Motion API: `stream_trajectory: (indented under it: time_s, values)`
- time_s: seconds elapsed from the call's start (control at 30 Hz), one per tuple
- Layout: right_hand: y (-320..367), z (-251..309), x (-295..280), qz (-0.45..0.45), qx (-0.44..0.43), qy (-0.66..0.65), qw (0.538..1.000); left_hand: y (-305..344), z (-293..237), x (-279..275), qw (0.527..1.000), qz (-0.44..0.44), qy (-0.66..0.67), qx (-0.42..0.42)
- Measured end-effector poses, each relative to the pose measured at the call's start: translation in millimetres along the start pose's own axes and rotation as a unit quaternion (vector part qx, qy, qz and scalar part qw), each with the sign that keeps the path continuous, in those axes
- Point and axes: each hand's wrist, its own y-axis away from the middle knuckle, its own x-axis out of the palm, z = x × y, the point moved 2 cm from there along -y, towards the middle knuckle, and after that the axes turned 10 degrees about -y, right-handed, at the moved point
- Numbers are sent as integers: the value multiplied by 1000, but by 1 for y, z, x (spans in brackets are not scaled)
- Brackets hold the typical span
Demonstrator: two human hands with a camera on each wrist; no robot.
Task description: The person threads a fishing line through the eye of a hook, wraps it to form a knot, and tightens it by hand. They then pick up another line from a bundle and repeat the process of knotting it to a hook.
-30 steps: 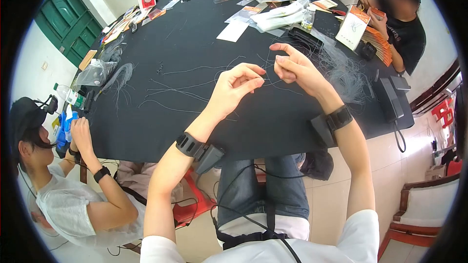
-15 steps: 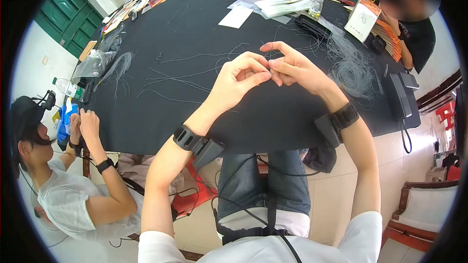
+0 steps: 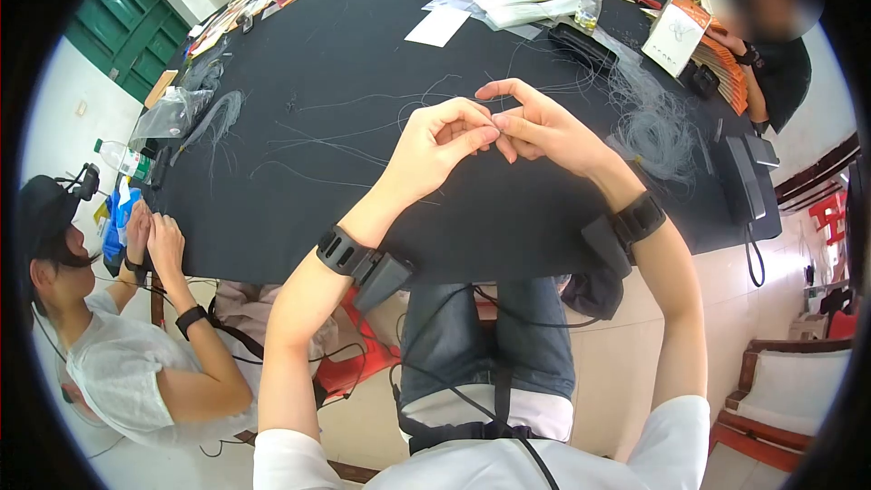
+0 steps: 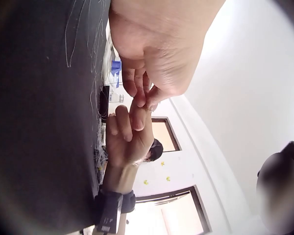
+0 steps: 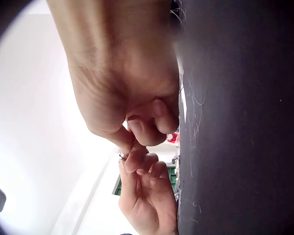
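Note:
Over the black table, my left hand (image 3: 434, 152) and right hand (image 3: 558, 138) meet at the fingertips. My left thumb and forefinger pinch a thin line, mostly hidden by the fingers. My right thumb pinches at the same spot, while its forefinger arches out above. In the right wrist view a tiny dark bit (image 5: 121, 157) shows at the joined fingertips; what it is I cannot tell. Under and left of the hands, several thin grey lines (image 3: 318, 142) lie loose on the cloth. A tangled bundle of clear line (image 3: 649, 141) lies right of my right hand.
Black cloth covers the table (image 3: 272, 236). Farther back are a white card (image 3: 438, 26), plastic sleeves (image 3: 531, 7), a glass jar (image 3: 590, 7) and a black case (image 3: 581, 45). A black device (image 3: 730, 181) stands at the right edge. People sit left and far right.
My hands were slightly apart with a line between them; they have come together at the fingertips. The head view has shifted a little. The person at left has brought their hands closer together.

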Motion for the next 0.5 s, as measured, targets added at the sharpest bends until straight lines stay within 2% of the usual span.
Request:
stream_trajectory:
  time_s: [0.23, 0.43, 0.5]
  values:
    - [-1, -2, 0, -22, 26, 3, 999, -1, 1, -2, 1000, -1, 14, -17]
    - [-2, -3, -4, -89, 58, -1, 994, -1, 3, -2, 999, -28, 13, -19]
    - [-2, -2, -6, -79, 70, 7, 994, -2, 4, -4, 998, -49, 0, -27]
